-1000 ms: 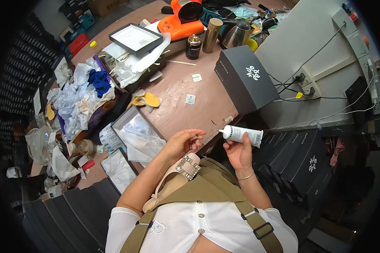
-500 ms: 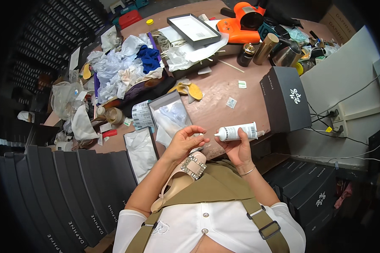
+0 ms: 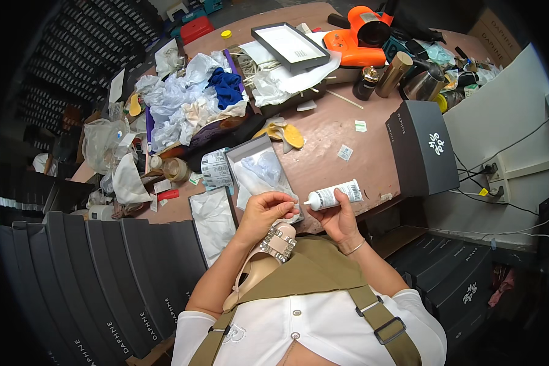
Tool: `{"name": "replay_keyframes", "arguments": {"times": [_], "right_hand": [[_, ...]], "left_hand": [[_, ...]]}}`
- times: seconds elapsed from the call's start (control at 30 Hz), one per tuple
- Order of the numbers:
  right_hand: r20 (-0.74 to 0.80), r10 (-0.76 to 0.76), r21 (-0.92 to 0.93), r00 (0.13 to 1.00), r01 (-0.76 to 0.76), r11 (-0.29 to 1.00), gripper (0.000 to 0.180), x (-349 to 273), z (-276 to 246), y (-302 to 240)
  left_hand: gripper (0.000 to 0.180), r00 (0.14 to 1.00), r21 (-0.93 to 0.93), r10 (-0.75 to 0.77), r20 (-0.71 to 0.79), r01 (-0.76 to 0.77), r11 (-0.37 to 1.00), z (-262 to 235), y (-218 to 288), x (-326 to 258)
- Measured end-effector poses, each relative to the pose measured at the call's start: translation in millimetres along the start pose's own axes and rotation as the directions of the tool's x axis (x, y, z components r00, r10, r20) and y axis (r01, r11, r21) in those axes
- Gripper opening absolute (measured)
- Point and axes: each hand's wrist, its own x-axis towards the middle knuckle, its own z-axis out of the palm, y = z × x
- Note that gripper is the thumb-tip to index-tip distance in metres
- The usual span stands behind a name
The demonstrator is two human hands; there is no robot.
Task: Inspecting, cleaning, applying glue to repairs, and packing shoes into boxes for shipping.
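My right hand (image 3: pixel 340 223) is closed around a white tube (image 3: pixel 330 196) with printed labelling. The tube is tilted, its narrow nozzle pointing left and slightly down. Just left of that nozzle, my left hand (image 3: pixel 261 215) pinches something tiny between thumb and forefinger, too small to make out. Below my left hand, a beige flat shoe (image 3: pixel 255 276) with a square crystal-studded buckle (image 3: pixel 279 244) lies on my lap against the olive apron (image 3: pixel 311 268). An open grey shoebox (image 3: pixel 232 160) holding white tissue sits beyond my left hand.
A closed dark shoebox (image 3: pixel 422 149) stands at the table's right. Stacked dark boxes (image 3: pixel 113 268) fill the lower left. Tissue paper (image 3: pixel 183 91) heaps in a bin at left. An orange device (image 3: pixel 354 52), a black jar (image 3: pixel 366 83) and a bronze flask (image 3: pixel 394 74) stand farther back.
The tube's nozzle end has tipped down and come nearer the pinched fingers of my left hand. The whole view has shifted slightly, so the table things appear farther right.
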Motion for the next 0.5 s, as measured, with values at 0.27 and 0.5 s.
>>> {"name": "replay_keyframes", "arguments": {"times": [0.27, 0.5], "right_hand": [[-0.02, 0.017, 0.027, 1.0, -0.017, 0.999, 0.031, 7.0, -1.2, 3.7], [-0.032, 0.029, 0.0, 0.999, -0.029, 1.0, 0.032, 8.2, 0.0, 6.0]], "left_hand": [[0.015, 0.999, 0.053, 0.034, 0.039, -0.036, 0.998, -4.8, 1.5, 4.3], [0.014, 1.0, -0.002, 0.009, 0.027, -0.009, 1.0, -5.0, -2.0, 6.2]]}}
